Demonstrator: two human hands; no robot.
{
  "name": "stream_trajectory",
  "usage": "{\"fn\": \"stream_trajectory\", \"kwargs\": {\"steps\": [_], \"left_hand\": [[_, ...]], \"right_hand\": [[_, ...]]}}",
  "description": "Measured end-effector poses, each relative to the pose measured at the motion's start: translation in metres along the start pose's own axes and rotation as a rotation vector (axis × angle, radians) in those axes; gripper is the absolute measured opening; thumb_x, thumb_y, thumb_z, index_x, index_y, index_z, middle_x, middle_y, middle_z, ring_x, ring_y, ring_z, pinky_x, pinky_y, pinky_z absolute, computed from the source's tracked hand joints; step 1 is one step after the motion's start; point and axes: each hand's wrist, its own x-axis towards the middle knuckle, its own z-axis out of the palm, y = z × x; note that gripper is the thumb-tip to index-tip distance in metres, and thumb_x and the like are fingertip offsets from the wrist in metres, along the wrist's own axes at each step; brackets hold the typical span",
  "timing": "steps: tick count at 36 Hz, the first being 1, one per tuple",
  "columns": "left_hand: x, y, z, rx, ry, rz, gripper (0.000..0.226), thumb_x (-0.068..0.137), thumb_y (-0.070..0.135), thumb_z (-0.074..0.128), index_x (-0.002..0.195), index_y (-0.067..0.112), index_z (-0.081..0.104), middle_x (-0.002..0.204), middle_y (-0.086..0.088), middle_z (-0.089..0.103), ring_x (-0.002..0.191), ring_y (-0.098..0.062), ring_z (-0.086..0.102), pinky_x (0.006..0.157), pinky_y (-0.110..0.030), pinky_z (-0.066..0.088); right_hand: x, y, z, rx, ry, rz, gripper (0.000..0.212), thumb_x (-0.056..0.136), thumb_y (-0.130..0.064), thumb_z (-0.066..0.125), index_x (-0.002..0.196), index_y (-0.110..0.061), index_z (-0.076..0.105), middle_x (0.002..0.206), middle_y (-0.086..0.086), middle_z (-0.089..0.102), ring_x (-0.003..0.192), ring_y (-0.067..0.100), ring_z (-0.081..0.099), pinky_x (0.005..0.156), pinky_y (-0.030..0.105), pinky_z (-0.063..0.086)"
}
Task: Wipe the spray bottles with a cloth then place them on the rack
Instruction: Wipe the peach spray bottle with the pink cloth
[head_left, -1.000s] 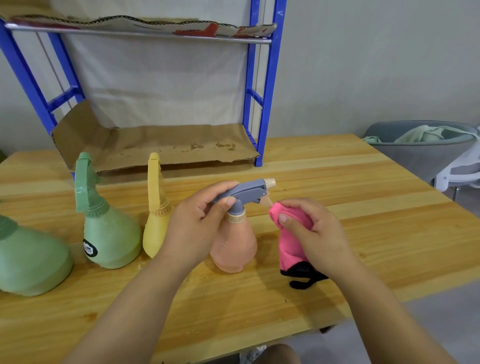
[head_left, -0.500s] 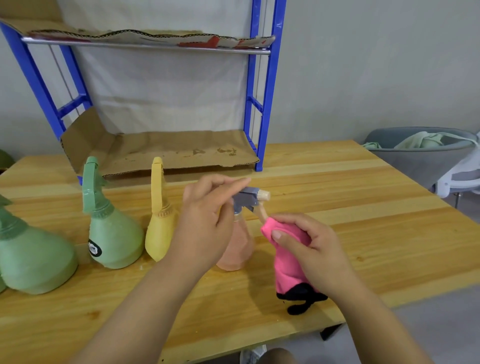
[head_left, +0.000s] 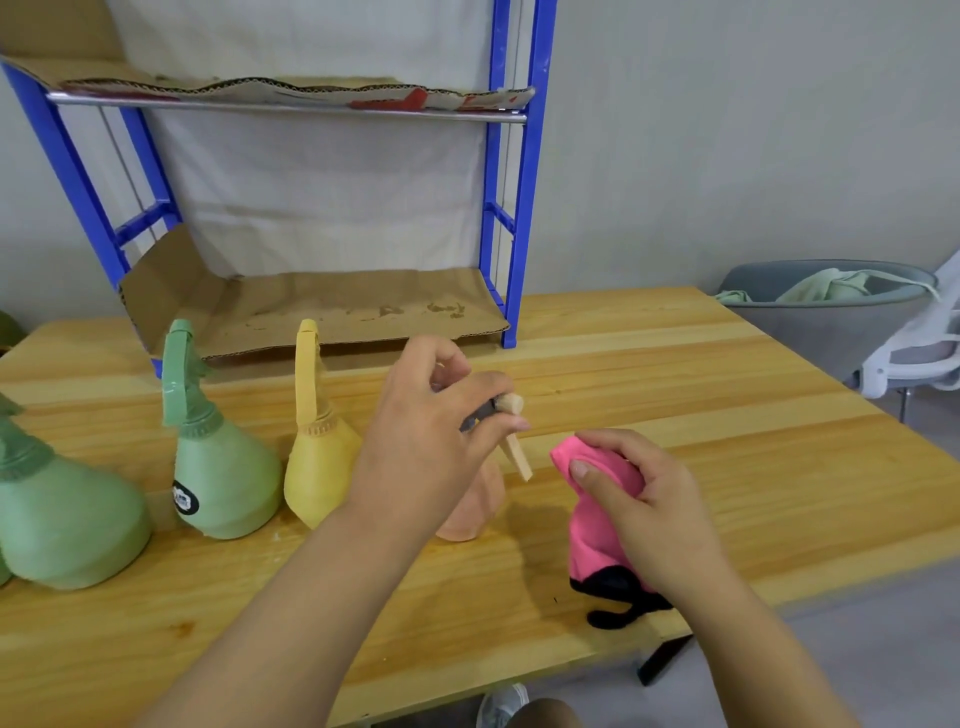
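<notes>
A peach spray bottle (head_left: 475, 509) with a grey trigger head stands on the wooden table (head_left: 701, 415). My left hand (head_left: 436, 436) grips its head from above and hides most of it; the nozzle and trigger lever stick out to the right. My right hand (head_left: 639, 499) holds a bunched pink cloth (head_left: 592, 525) with a black edge, just right of the lever and apart from the bottle. A yellow bottle (head_left: 317, 462) and a green bottle (head_left: 218, 467) stand to the left. The blue rack (head_left: 514, 208) stands behind, its shelves lined with cardboard.
A larger green bottle (head_left: 62, 519) sits at the far left edge. A grey chair (head_left: 821, 317) with pale green fabric on it and a white chair stand off the table's right side. The table's front edge runs just below my forearms.
My left hand shifted from the side of the trigger head to gripping it from above. The pink cloth came off the nozzle and sits a little to the right of it.
</notes>
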Motion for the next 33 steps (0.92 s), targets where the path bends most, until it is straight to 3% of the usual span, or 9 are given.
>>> {"fn": "stream_trajectory", "kwargs": {"steps": [4,12,16,19,22,26,33], "left_hand": [[-0.003,-0.002,-0.004,-0.017,0.002,0.113,0.027,0.077,0.028,0.070,0.096,0.010,0.075,0.089,-0.005,0.061,0.076,-0.018,0.061,0.062,-0.032,0.054],[-0.020,-0.016,-0.016,-0.077,0.150,0.165,0.019,0.079,0.006,0.071,0.097,0.008,0.074,0.104,0.002,0.067,0.096,-0.008,0.064,0.083,-0.025,0.053],[-0.026,-0.019,-0.023,-0.164,0.176,0.008,0.021,0.082,0.018,0.063,0.102,0.020,0.068,0.107,0.011,0.065,0.090,0.005,0.062,0.080,-0.008,0.047],[-0.027,-0.020,-0.029,-0.269,0.163,-0.117,0.022,0.082,0.021,0.063,0.103,0.027,0.066,0.105,0.017,0.066,0.089,0.009,0.063,0.077,-0.007,0.048],[-0.025,-0.026,-0.033,-0.435,0.116,-0.303,0.032,0.082,0.007,0.069,0.098,0.035,0.068,0.094,0.018,0.071,0.082,0.004,0.065,0.077,-0.009,0.049],[-0.025,-0.034,-0.036,-0.635,0.057,-0.343,0.032,0.077,0.012,0.065,0.094,0.038,0.074,0.102,0.016,0.073,0.097,-0.010,0.068,0.085,-0.022,0.052],[-0.025,-0.030,-0.035,-0.807,0.015,-0.366,0.027,0.077,0.006,0.062,0.096,0.022,0.073,0.102,0.012,0.074,0.097,-0.007,0.068,0.080,-0.016,0.051]], "right_hand": [[-0.001,-0.001,-0.001,0.000,0.007,0.006,0.020,0.088,-0.025,0.066,0.103,-0.037,0.065,0.099,-0.024,0.065,0.095,-0.012,0.057,0.073,0.007,0.044],[-0.004,-0.005,0.002,0.023,-0.005,-0.020,0.021,0.087,-0.025,0.066,0.097,-0.044,0.062,0.101,-0.036,0.061,0.095,-0.012,0.057,0.074,0.004,0.043],[-0.006,-0.009,0.009,0.034,-0.026,-0.030,0.023,0.088,-0.026,0.066,0.096,-0.047,0.060,0.100,-0.037,0.060,0.095,-0.013,0.057,0.073,0.002,0.042],[-0.006,-0.011,0.015,0.032,-0.032,-0.045,0.023,0.087,-0.025,0.066,0.097,-0.046,0.061,0.101,-0.034,0.062,0.097,-0.013,0.056,0.076,0.002,0.041],[-0.007,-0.012,0.021,0.019,-0.010,-0.057,0.022,0.086,-0.025,0.067,0.100,-0.042,0.063,0.101,-0.025,0.065,0.100,-0.010,0.057,0.080,0.005,0.042],[-0.007,-0.016,0.027,-0.016,0.056,-0.137,0.023,0.085,-0.022,0.069,0.102,-0.036,0.066,0.103,-0.017,0.060,0.101,-0.007,0.055,0.082,0.003,0.038],[-0.006,-0.029,0.042,-0.011,0.191,-0.244,0.026,0.084,-0.021,0.072,0.107,-0.032,0.067,0.098,-0.012,0.049,0.094,-0.004,0.052,0.080,0.003,0.039]]}}
